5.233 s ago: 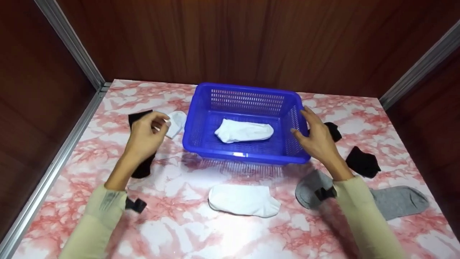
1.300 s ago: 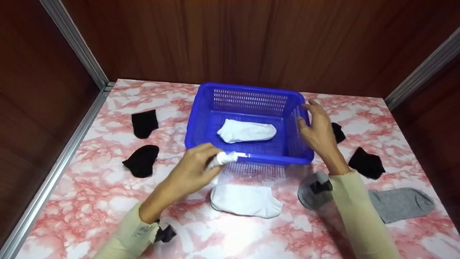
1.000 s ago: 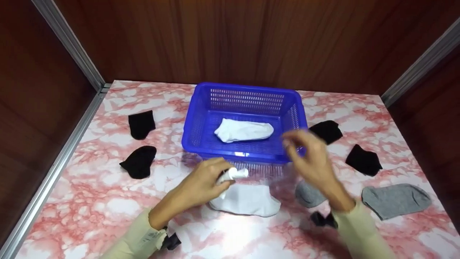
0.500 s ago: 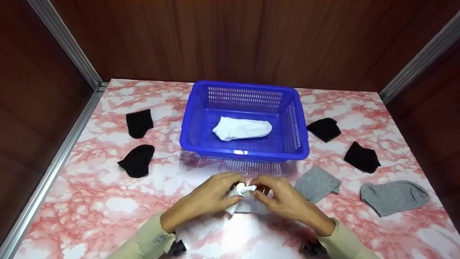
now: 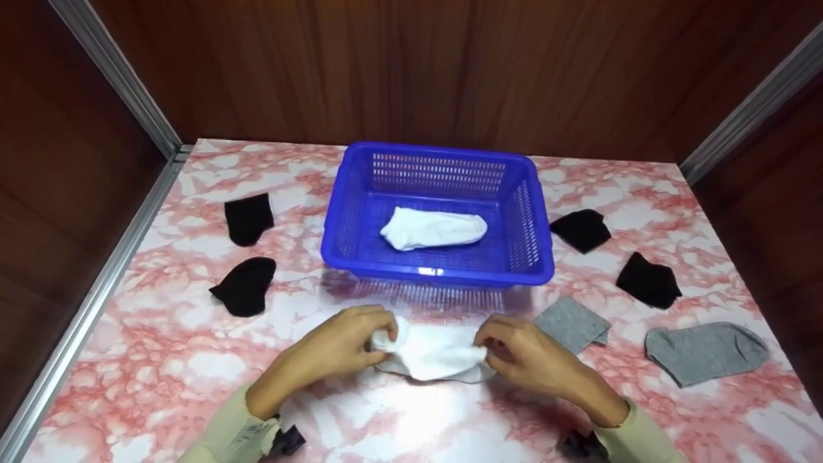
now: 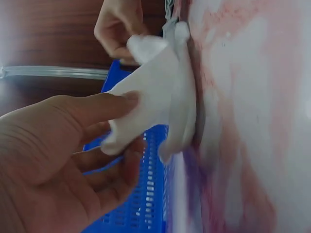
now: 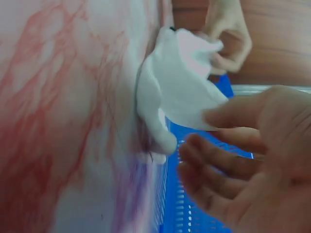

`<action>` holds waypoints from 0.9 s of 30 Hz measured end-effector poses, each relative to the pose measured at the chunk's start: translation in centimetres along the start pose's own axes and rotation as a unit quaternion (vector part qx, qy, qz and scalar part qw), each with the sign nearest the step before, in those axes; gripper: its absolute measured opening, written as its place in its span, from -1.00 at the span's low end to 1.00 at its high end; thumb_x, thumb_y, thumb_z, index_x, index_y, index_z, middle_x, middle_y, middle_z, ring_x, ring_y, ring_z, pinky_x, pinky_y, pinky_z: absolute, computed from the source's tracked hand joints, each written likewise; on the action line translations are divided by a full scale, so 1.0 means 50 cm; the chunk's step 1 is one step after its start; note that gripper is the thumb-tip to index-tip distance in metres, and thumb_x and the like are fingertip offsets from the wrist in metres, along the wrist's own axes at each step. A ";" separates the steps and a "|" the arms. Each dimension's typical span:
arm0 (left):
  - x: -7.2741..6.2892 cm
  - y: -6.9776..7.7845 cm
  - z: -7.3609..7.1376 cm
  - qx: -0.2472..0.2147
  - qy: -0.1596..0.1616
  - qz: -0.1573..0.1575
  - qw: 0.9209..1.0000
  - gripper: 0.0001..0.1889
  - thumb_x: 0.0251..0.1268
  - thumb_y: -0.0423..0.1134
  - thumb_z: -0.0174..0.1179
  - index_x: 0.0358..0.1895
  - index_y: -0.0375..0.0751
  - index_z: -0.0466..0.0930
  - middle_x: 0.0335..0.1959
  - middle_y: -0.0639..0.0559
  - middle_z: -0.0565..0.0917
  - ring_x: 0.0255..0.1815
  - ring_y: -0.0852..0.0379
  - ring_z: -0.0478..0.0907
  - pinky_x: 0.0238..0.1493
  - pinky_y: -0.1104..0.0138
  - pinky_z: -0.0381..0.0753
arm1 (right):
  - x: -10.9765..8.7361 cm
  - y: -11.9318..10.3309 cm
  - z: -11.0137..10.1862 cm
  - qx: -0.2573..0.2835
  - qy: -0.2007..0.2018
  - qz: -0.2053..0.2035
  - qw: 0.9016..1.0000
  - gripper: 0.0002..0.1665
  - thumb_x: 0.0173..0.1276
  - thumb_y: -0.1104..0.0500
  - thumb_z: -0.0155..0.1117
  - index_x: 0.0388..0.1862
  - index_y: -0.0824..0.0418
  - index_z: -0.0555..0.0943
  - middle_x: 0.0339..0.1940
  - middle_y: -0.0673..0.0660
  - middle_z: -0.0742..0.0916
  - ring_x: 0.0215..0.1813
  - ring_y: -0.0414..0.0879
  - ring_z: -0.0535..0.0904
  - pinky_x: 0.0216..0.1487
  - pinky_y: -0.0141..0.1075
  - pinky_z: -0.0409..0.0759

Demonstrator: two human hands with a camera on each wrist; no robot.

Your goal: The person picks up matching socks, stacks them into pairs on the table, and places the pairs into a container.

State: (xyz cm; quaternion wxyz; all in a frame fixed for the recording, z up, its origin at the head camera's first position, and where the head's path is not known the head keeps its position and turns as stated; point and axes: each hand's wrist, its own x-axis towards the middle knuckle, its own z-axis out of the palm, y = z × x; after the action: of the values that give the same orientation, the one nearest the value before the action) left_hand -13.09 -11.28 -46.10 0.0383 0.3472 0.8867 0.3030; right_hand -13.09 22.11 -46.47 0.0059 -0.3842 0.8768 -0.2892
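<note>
A white sock [image 5: 434,357] is stretched between both hands in front of the basket. My left hand [image 5: 344,341] pinches one end of it, thumb on top in the left wrist view, where the sock [image 6: 150,90] sags between the hands. The other end is pinched by my right hand [image 5: 527,354]; in the right wrist view its thumb and a finger meet at the cloth's edge [image 7: 192,104]. Beneath lies a second white sock [image 5: 472,374] flat on the table, mostly covered by the held one.
A blue plastic basket [image 5: 437,278] stands behind the hands with a white sock [image 5: 437,229] inside. Black socks [image 5: 249,218] lie on both sides. Two grey socks, one near the right hand [image 5: 574,321] and one farther right [image 5: 706,352], lie on the marbled table [image 5: 161,360].
My left hand has brought the bunched white sock from the left to front centre. My right hand has left the basket's rim and taken the other end. The sock is now spread wider.
</note>
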 end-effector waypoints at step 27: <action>-0.017 -0.013 -0.022 -0.178 0.110 -0.122 0.970 -0.85 0.49 -0.18 0.29 -0.28 -0.11 0.58 -0.42 0.06 0.47 -0.34 0.16 0.49 -0.22 0.35 0.52 | 0.008 -0.030 -0.004 0.323 0.029 0.182 0.928 -0.76 0.51 0.30 0.29 0.06 0.41 0.57 -0.24 0.20 0.73 -0.35 -0.20 0.68 -0.31 -0.27 0.75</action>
State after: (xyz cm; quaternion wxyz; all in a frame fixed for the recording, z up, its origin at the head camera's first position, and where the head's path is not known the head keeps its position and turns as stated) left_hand -13.14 -12.78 -45.66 0.0381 0.1881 0.8531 0.4851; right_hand -12.42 21.14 -45.47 0.1572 -0.1864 0.7909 -0.5613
